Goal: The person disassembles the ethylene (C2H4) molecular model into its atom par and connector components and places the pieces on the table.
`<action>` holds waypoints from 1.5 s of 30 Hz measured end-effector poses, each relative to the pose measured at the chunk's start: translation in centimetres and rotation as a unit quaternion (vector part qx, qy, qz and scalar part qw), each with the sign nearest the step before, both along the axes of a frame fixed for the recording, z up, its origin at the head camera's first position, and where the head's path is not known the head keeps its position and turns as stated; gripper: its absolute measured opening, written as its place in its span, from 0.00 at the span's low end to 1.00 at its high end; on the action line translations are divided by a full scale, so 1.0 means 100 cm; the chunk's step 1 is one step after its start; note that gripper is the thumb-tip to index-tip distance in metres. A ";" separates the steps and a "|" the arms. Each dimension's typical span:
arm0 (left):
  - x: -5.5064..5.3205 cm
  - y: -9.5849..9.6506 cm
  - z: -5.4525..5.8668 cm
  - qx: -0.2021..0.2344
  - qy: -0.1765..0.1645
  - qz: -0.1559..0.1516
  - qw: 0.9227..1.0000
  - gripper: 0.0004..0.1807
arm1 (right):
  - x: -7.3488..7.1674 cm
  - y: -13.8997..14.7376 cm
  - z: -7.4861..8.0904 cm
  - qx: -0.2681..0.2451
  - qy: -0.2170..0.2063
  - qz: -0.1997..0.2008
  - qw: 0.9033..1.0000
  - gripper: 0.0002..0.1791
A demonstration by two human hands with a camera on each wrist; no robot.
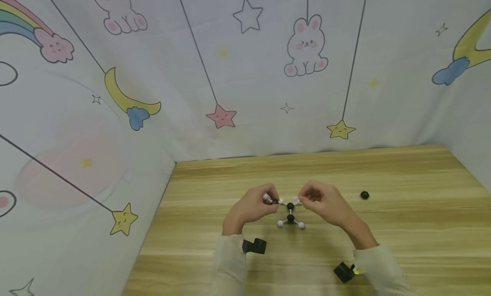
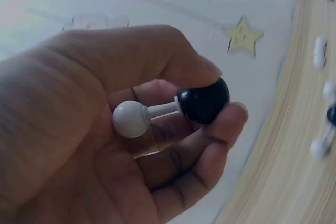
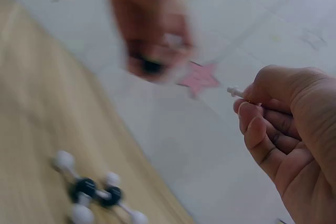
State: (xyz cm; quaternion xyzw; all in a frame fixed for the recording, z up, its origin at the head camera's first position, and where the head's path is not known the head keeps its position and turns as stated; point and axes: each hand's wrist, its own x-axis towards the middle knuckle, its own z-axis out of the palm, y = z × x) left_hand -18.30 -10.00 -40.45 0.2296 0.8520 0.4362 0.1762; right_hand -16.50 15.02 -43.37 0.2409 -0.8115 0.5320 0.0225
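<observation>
My left hand [image 1: 254,205] pinches a black ball [image 2: 203,100] between thumb and fingers. A short white stick [image 2: 164,110] joins that ball to a white ball [image 2: 131,119], which sits over the curled fingers. Across from it, my right hand [image 1: 326,203] holds a thin white connector stick [image 3: 236,92] by the fingertips, its end poking out past them. Both hands are raised, apart from each other in the right wrist view. Below them on the table lies a ball-and-stick molecule model [image 1: 290,218], with two joined black balls and white balls on sticks around them.
A loose black ball [image 1: 365,195] lies on the wooden table [image 1: 414,227], right of the right hand. A short white piece [image 2: 320,52] shows near the model in the left wrist view. Printed cloth [image 1: 261,82] rises behind the table and along its sides.
</observation>
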 end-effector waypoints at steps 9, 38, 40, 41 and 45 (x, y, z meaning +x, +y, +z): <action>-0.003 -0.023 0.001 -0.004 0.020 0.047 0.999 0.06 | -0.008 0.047 0.005 0.032 0.019 -0.112 0.993 0.05; 0.000 -0.010 0.000 0.011 0.041 0.036 0.998 0.09 | -0.010 0.074 -0.087 0.188 -0.062 -0.208 0.958 0.04; 0.000 -0.009 0.000 0.010 0.035 0.037 0.999 0.09 | -0.010 0.073 -0.087 0.190 -0.060 -0.207 0.958 0.04; 0.000 -0.009 0.000 0.009 0.033 0.037 0.999 0.08 | -0.009 0.073 -0.087 0.190 -0.058 -0.207 0.958 0.04; 0.000 -0.009 0.000 0.009 0.026 0.038 0.999 0.08 | -0.009 0.072 -0.087 0.196 -0.052 -0.204 0.958 0.04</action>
